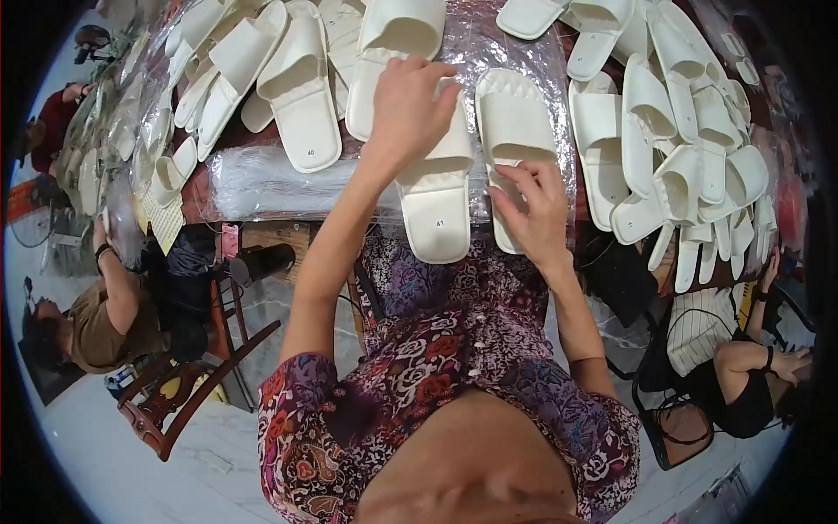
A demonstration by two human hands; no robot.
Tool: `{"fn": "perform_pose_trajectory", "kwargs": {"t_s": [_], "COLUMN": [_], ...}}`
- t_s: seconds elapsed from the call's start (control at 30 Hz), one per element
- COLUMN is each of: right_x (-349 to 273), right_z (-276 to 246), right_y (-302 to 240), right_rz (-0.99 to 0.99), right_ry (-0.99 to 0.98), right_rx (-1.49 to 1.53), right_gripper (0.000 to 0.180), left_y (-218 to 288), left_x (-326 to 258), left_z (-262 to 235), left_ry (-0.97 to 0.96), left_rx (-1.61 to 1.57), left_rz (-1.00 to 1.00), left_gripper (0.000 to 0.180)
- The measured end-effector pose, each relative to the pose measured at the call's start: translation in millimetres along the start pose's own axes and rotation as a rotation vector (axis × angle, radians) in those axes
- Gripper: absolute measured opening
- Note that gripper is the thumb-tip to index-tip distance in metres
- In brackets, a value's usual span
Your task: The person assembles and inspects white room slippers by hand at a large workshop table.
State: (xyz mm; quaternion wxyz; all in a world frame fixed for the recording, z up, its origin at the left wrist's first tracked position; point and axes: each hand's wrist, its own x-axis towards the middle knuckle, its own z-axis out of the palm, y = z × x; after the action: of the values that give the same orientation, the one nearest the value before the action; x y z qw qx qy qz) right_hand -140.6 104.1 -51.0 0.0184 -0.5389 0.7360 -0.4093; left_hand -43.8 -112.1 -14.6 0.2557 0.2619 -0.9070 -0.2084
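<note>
Just in front of me lie two white open-toed slippers with padded soles, side by side with their heels toward me. My left hand (408,109) is over the upper part of the left slipper (439,205), its fingers bent and apart. My right hand (532,205) rests at the heel half of the right slipper (517,113), thumb and fingers spread against its sole. Neither hand shows anything gripped. Beyond my left hand lies another white slipper (397,26), partly covered by that hand.
White slippers lie heaped at the left (301,96) and right (681,131) of the table. Clear plastic sheeting (515,44) covers the tabletop, and a bundle of clear plastic bags (271,183) lies near its front edge. People sit at both sides, near a wooden chair (179,393).
</note>
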Motion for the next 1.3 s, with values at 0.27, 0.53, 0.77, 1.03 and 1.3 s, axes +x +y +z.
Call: {"fn": "perform_pose_trajectory", "kwargs": {"t_s": [0.27, 0.53, 0.77, 1.03, 1.3], "right_x": [4, 1, 1, 3, 7], "right_z": [5, 6, 3, 3, 11], "right_y": [0, 3, -4, -16, -26], "right_rz": [0.003, 0.034, 0.030, 0.036, -0.047], "right_ry": [-0.011, 0.015, 0.001, -0.027, -0.002], "right_rx": [0.005, 0.059, 0.056, 0.068, 0.149], "right_gripper": [0.014, 0.013, 0.018, 0.023, 0.018], "left_y": [-4, -8, -13, 5, 41], "left_x": [39, 37, 36, -11, -90], "left_z": [30, 24, 8, -35, -45], "left_ry": [-0.152, -0.176, -0.141, 0.036, -0.052], "left_rx": [0.170, -0.043, -0.081, -0.169, -0.371], "left_rz": [0.114, -0.002, -0.027, 0.003, -0.220], "left_gripper": [0.026, 0.022, 0.023, 0.017, 0.013]}}
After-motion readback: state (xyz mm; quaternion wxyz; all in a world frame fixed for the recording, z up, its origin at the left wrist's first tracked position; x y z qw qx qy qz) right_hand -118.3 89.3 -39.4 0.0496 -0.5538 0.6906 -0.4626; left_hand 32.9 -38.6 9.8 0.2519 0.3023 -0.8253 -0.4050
